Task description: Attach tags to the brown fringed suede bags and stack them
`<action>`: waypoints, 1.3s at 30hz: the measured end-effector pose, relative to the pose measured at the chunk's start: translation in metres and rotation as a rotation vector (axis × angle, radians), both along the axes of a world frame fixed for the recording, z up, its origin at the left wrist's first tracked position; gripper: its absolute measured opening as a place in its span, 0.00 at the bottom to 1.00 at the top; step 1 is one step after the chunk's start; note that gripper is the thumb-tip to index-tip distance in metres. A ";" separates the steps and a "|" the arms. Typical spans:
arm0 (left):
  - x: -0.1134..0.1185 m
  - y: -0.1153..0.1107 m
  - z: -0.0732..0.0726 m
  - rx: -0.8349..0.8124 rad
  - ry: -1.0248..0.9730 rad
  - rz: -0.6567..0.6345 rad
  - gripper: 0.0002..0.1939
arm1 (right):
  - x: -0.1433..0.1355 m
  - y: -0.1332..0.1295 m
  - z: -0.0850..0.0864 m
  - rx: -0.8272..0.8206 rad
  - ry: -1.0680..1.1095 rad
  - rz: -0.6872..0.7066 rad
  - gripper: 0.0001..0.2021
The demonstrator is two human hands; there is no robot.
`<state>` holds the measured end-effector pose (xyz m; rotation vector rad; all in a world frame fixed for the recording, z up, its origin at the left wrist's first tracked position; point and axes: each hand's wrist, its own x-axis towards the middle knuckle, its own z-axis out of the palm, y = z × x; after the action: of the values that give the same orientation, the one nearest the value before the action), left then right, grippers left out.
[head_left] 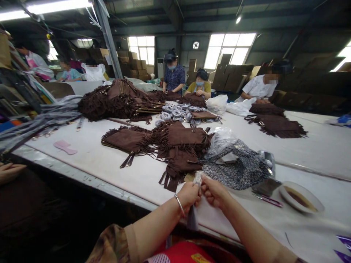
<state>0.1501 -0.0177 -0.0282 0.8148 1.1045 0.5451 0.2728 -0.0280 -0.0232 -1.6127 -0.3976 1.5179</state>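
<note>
Left hand (188, 194) and right hand (215, 191) both closed, fingers pinching a crumpled pale piece (197, 178) between them, right at the near edge of the white table (90, 157). A greyish length hangs below the left fist across that edge (its join to the pale piece is hidden). Beyond the hands, brown fringed bags (188, 136) and speckled cloth (238, 170) restrict forward travel. To the right, a pink-handled tool (270, 201) and dish (318, 212) lie past the forearm. Widest nearby surface: leftward, towards a pink cutout (65, 147).
</note>
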 end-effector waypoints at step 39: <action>-0.034 0.011 0.018 0.507 0.322 -0.141 0.12 | 0.009 0.035 0.055 1.004 -1.553 1.351 0.08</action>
<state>0.1164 -0.0066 -0.0102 1.4503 1.2049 0.5970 0.2818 0.0071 0.0319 -1.2024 -2.8783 0.0629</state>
